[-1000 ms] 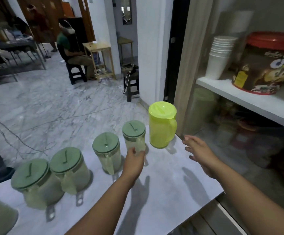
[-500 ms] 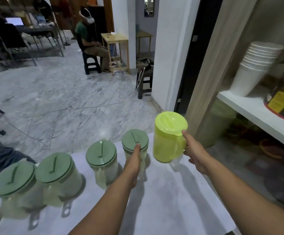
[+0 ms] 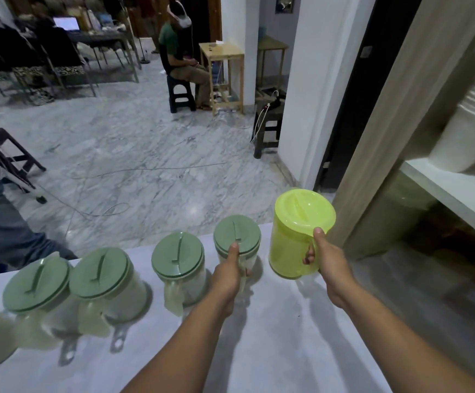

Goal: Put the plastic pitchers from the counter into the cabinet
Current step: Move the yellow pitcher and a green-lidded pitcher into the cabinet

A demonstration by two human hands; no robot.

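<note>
A bright lime-yellow pitcher (image 3: 293, 239) stands at the right end of a row on the white counter (image 3: 273, 336). My right hand (image 3: 330, 262) is closed round its handle, thumb up near the lid. To its left is a clear pitcher with a dull green lid (image 3: 237, 239); my left hand (image 3: 227, 275) grips its handle. Three more clear green-lidded pitchers (image 3: 178, 255) (image 3: 101, 272) (image 3: 36, 283) line up further left. The cabinet (image 3: 440, 191) opens at the right, with a white shelf.
A stack of white paper cups (image 3: 469, 129) sits on the cabinet shelf, dim items below it. Beyond the counter edge lies a marble floor with cables, stools and a seated person (image 3: 179, 52). Another person's leg (image 3: 0, 222) is at the left.
My right hand went from hovering open beside the yellow pitcher to closing on its handle. My left hand has stayed on the green-lidded pitcher's handle. The view swung left and closer.
</note>
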